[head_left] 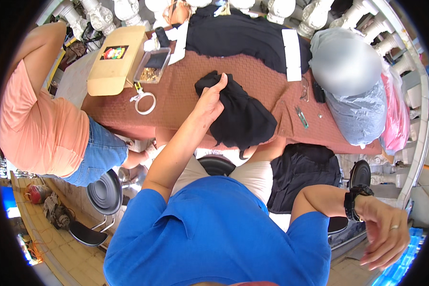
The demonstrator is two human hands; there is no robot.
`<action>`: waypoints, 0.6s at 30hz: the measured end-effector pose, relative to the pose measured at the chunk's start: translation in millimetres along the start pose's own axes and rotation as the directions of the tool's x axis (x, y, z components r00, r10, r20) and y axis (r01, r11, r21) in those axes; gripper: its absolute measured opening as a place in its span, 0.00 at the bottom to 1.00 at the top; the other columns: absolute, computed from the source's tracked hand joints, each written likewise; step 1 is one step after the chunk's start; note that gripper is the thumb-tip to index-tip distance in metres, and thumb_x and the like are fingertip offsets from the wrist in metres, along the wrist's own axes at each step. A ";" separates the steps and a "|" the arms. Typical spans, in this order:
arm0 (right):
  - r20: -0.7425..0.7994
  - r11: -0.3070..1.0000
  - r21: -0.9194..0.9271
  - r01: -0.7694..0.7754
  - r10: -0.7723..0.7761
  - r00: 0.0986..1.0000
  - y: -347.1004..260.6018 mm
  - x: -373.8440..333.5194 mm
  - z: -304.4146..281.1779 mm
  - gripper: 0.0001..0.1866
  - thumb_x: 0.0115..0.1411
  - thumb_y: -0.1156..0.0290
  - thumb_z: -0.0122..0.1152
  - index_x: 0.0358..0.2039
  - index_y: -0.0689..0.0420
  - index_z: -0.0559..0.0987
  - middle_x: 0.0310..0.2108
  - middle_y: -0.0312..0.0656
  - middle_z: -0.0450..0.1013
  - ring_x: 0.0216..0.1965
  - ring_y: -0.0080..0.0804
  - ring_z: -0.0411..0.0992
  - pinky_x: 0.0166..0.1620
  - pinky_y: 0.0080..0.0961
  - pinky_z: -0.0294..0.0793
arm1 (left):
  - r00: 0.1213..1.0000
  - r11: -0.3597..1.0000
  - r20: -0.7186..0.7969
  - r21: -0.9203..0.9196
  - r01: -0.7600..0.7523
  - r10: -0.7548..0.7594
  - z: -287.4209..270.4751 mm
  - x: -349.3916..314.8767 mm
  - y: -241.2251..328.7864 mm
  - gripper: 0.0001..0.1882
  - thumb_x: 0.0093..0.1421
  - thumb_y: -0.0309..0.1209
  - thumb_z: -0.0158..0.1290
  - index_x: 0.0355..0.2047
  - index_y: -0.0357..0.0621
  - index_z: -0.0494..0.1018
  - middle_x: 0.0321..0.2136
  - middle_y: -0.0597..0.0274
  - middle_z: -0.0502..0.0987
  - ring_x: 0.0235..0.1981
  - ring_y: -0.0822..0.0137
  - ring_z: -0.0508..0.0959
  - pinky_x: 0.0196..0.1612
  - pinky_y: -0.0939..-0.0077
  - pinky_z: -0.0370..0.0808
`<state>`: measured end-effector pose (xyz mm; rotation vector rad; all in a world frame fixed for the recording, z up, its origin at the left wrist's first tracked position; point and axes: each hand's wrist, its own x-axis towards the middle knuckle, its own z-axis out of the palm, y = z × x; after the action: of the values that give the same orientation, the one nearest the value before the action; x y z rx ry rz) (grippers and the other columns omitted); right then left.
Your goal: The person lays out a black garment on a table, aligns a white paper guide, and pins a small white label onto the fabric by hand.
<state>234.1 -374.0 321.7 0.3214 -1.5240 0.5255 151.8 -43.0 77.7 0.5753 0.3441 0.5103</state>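
Observation:
A bunched piece of black cloth [240, 112] hangs over the near edge of the table, above my lap. My left hand [212, 100] is closed on its upper left part, thumb pointing up. Far out to the right, away from the cloth and table, my right hand [383, 231] is raised with its fingers bent down and bunched together. Whatever its fingertips may pinch is too small to make out. Green-handled thread snips [301, 117] lie on the table, right of the cloth.
The brown-covered table [176, 105] bears a cardboard box [114, 62], a plastic container [152, 66], a white hoop [143, 102], glasses [304, 89] and a black garment [243, 35]. Stuffed plastic bags [357, 114] stand right. A person [47, 124] sits left; black cloth [305, 174] hangs beside me.

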 end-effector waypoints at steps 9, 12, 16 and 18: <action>-0.840 0.135 -0.536 -0.833 0.017 0.543 80.7 -92.4 -59.2 0.07 0.63 0.83 0.63 0.41 0.63 0.79 0.36 0.43 0.78 0.31 0.28 0.80 0.35 0.21 0.82 | 0.977 0.986 -0.155 0.105 -0.130 0.146 38.5 -46.9 -23.3 0.17 0.70 0.40 0.55 0.48 0.38 0.76 0.46 0.57 0.81 0.47 0.65 0.81 0.53 0.67 0.79; -0.802 0.100 -0.587 -0.803 0.062 0.594 135.3 -160.6 -90.9 0.03 0.63 0.81 0.65 0.37 0.63 0.80 0.35 0.40 0.79 0.33 0.23 0.77 0.39 0.19 0.77 | 0.966 0.978 -0.160 0.089 -0.191 0.204 43.3 -49.5 -33.6 0.13 0.69 0.36 0.58 0.44 0.38 0.78 0.42 0.61 0.81 0.43 0.72 0.81 0.47 0.74 0.79; -0.823 0.050 -0.567 -0.822 -0.026 0.567 168.9 -192.5 -90.6 0.06 0.59 0.81 0.68 0.34 0.63 0.79 0.34 0.41 0.79 0.32 0.24 0.75 0.38 0.21 0.74 | 0.959 0.971 -0.166 0.105 -0.215 0.230 51.1 -55.8 -41.0 0.11 0.69 0.34 0.58 0.43 0.38 0.78 0.41 0.62 0.81 0.42 0.74 0.80 0.47 0.77 0.77; -0.781 -0.020 -0.622 -0.783 -0.048 0.622 176.5 -198.0 -92.5 0.06 0.58 0.81 0.69 0.33 0.62 0.78 0.35 0.42 0.79 0.31 0.26 0.75 0.36 0.22 0.74 | 0.951 0.964 -0.173 0.108 -0.242 0.258 55.4 -58.5 -44.7 0.11 0.69 0.34 0.58 0.43 0.38 0.78 0.41 0.63 0.81 0.41 0.75 0.80 0.46 0.77 0.77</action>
<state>229.1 -201.2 100.3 -1.4195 -0.9032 -0.1114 144.4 -130.8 104.6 0.6607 0.4758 0.8002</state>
